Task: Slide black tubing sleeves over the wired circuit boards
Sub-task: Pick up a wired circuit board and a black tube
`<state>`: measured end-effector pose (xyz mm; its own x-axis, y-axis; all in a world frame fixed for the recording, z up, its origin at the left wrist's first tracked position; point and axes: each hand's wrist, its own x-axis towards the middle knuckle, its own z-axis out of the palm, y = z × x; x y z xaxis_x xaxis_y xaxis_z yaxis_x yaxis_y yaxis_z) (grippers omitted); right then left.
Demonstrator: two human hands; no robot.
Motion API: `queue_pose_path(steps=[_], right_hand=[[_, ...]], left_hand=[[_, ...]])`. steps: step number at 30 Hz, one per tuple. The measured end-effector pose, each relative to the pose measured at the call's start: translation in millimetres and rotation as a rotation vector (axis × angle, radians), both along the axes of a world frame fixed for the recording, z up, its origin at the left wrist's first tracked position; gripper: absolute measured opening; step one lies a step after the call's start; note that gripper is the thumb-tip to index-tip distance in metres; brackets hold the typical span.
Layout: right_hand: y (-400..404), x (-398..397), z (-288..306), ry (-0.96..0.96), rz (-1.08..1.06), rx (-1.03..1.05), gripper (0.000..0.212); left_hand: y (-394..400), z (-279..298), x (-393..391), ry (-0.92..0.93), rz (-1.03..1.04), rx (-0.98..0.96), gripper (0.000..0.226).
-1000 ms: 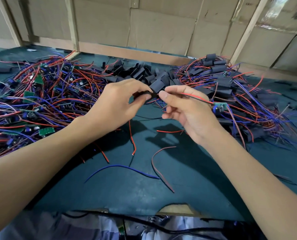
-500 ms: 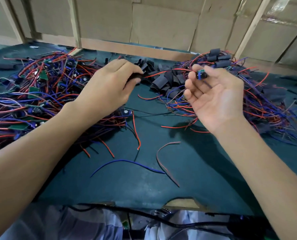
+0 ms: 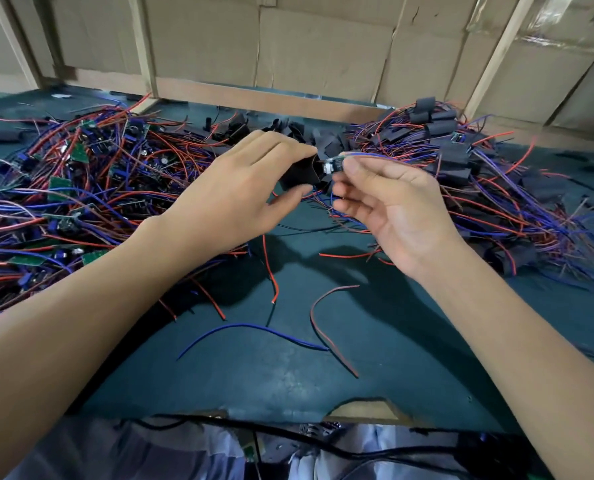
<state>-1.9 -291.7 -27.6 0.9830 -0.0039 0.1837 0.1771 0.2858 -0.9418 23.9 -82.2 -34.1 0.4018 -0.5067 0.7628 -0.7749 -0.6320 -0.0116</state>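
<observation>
We hold sleeve [image 3: 299, 173] in left hand [image 3: 240, 188], board [image 3: 332, 165] pinched in right hand [image 3: 389, 199]; unsleeved pile [image 3: 74, 188] remains at table's left.

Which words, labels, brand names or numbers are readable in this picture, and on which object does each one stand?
No text is readable anywhere in this view.
Small green circuit boards in the left wire pile: any markings are too small and blurred to read.
Small wired circuit board pinched by the right hand: blurred, nothing legible.
Black tubing sleeve held by the left hand: plain, no print visible.
Brown cardboard panels behind the table: no print visible.
</observation>
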Motion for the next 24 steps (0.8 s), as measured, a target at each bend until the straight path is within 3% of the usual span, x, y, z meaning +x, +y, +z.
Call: queue_pose_path(steps=[21, 24], right_hand=[[0.2, -0.8, 0.0, 0.025, 0.010, -0.041, 0.006], [1.8, -0.1, -3.0, -0.044, -0.079, -0.192, 0.011]], left_hand=[[-6.8, -0.7, -3.3, -0.009, -0.035, -0.039, 0.035], [-7.2, -0.2, -4.7, -0.013, -0.038, -0.034, 0.035]])
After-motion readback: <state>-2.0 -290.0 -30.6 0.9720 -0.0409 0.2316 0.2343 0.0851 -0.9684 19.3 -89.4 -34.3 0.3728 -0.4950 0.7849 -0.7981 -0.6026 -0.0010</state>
